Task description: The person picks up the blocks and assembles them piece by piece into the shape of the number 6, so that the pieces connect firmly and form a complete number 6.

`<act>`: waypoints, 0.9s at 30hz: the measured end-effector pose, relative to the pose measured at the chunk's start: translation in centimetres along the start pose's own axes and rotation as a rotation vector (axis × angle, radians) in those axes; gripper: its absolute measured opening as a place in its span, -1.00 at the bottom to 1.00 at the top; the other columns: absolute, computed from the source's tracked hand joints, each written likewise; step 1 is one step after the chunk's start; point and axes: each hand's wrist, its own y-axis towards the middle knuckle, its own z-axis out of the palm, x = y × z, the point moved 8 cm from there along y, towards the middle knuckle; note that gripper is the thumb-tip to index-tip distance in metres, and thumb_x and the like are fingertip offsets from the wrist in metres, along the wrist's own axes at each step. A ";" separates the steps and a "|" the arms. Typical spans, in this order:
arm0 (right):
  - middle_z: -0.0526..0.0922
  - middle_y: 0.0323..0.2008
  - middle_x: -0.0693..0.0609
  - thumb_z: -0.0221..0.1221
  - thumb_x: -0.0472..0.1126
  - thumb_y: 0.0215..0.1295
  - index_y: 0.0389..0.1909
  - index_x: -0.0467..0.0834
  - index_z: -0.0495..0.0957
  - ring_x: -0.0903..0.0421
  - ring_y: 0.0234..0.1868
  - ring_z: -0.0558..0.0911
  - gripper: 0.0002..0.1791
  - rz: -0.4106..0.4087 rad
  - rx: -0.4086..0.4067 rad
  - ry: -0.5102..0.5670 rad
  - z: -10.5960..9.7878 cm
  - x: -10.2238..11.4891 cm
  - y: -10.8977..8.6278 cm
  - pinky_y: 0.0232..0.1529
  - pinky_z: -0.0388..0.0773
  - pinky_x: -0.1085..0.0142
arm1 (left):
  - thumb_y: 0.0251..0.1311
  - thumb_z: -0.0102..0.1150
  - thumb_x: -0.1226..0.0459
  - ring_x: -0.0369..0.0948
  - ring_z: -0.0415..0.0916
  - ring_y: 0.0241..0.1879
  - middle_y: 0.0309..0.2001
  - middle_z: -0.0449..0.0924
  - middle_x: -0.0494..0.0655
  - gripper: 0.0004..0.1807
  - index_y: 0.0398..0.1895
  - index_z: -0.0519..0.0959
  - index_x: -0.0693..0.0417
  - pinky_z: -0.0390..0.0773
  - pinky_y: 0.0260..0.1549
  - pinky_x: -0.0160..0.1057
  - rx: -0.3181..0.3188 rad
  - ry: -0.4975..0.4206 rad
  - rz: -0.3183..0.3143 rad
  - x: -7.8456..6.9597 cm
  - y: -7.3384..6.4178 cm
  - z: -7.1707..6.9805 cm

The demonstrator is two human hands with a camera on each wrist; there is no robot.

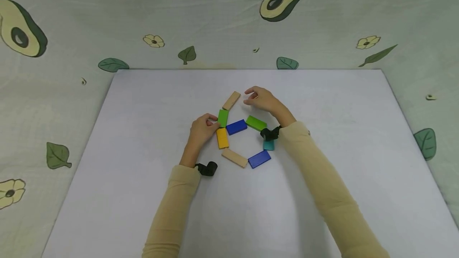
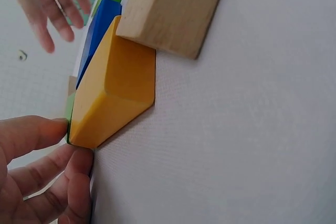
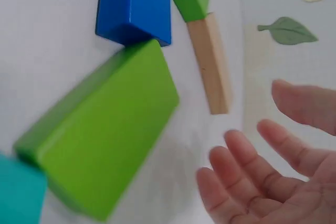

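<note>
Several flat rectangular blocks lie end to end in a ring, with a tail at the upper left. My left hand (image 1: 203, 130) holds the left green block (image 1: 223, 118), its thumb and bent fingers at the block's left side, just above the yellow block (image 1: 222, 138). In the left wrist view the yellow block hides most of that green one. My right hand (image 1: 263, 99) hovers right of the upper wooden block (image 1: 231, 100), apart from it, fingers loosely bent and holding nothing. The right wrist view shows its fingers spread beside the wooden block (image 3: 210, 64).
A blue block (image 1: 236, 127), right green block (image 1: 255, 123), partly covered teal block (image 1: 269, 145), lower blue block (image 1: 259, 159) and lower wooden block (image 1: 234, 157) form the rest of the ring. The white tabletop (image 1: 143, 102) meets an avocado-patterned cloth (image 1: 215, 19).
</note>
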 end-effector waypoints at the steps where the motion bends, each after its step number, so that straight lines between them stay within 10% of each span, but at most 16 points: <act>1: 0.45 -0.01 -0.18 0.10 -0.12 0.27 0.20 -0.20 0.34 -0.06 -0.01 0.41 -0.50 -0.027 0.009 -0.015 -0.2 0.1 -0.5 0.04 0.36 0.09 | 0.19 0.12 0.16 -0.19 0.31 -0.49 -0.44 0.41 -0.06 -0.68 -0.04 0.54 0.09 0.26 -0.52 -0.35 0.000 0.000 0.002 0.0 0.0 0.0; 14: 0.50 0.05 -0.16 0.17 -0.32 0.19 0.07 -0.24 0.49 -0.09 0.10 0.42 -0.62 -0.280 0.156 -0.273 2.5 1.9 -4.2 0.14 0.36 0.06 | 0.20 0.11 0.14 -0.20 0.30 -0.49 -0.44 0.40 -0.06 -0.68 -0.03 0.54 0.07 0.25 -0.53 -0.35 0.001 0.006 -0.012 0.1 0.0 0.2; 27: 0.54 -0.08 -0.08 0.28 -0.26 0.11 -0.06 -0.14 0.59 -0.02 0.00 0.40 -0.68 -0.307 0.157 -0.513 5.3 2.5 -2.9 0.07 0.38 0.15 | 0.20 0.11 0.14 -0.19 0.31 -0.47 -0.43 0.41 -0.05 -0.68 -0.03 0.54 0.08 0.26 -0.51 -0.35 0.002 -0.003 -0.006 0.3 0.0 0.2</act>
